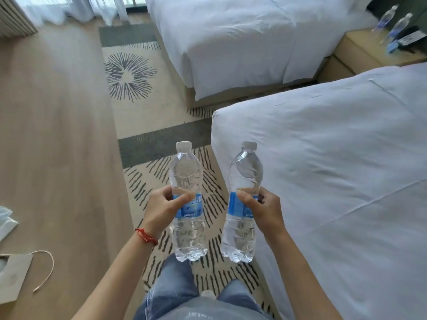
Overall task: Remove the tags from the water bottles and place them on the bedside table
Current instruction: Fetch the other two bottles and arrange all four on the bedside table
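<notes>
I hold two clear water bottles with white caps and blue labels upright in front of me. My left hand grips the left bottle around its blue label. My right hand grips the right bottle at its label too. Far off at the top right stands the wooden bedside table between the two beds. Two more water bottles stand on it beside a dark object. No separate tag shows on either held bottle.
A white bed lies close on my right, a second white bed beyond it. A patterned rug covers the floor underfoot. A paper bag with a string handle lies on the wooden floor at left.
</notes>
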Demonstrator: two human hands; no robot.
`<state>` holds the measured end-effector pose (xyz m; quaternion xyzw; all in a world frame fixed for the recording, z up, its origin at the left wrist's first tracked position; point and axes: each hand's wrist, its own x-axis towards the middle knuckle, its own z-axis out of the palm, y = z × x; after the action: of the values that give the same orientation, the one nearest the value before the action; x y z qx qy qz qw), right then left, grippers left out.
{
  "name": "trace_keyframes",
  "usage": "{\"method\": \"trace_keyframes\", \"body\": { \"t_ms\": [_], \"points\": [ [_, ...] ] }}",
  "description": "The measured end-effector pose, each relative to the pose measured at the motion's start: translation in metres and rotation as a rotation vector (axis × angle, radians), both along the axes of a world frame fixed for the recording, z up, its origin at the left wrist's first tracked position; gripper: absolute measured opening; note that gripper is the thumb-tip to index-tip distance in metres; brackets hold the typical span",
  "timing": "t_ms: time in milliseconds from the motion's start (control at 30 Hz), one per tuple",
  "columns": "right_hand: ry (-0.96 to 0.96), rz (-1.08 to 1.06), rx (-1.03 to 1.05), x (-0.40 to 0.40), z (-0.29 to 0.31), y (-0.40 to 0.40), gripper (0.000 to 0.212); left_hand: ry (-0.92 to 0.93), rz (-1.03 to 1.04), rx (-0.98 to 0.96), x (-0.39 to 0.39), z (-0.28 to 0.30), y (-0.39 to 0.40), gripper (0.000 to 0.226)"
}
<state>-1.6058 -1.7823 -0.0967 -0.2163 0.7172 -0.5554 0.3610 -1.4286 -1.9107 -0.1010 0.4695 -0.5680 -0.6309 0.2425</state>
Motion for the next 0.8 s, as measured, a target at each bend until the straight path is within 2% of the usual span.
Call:
{"method": "trace_keyframes", "body": {
  "t_ms": [133, 333, 500, 633, 800],
  "points": [
    [0.018, 0.002, -0.006, -0.018, -0.003, -0.1, 0.021, 0.027, -0.013, 0.027, -0.023, -0.005, -0.094, 0.006],
    [0.039, 0.026, 0.01, -0.046, 0.001, -0.245, 0.012, 0.013, -0.04, 0.006, -0.047, 0.01, -0.241, 0.005],
    [0.02, 0.042, -0.004, -0.07, 0.002, -0.334, 0.007, 0.018, -0.043, 0.031, -0.074, 0.013, -0.331, 0.007],
    [0.005, 0.052, -0.005, -0.103, -0.005, -0.4, 0.024, 0.006, -0.043, 0.033, -0.107, 0.004, -0.396, 0.008],
    [0.025, 0.041, -0.017, -0.164, -0.017, -0.492, 0.023, -0.013, -0.07, 0.042, -0.168, -0.005, -0.485, 0.008]
  ]
}}
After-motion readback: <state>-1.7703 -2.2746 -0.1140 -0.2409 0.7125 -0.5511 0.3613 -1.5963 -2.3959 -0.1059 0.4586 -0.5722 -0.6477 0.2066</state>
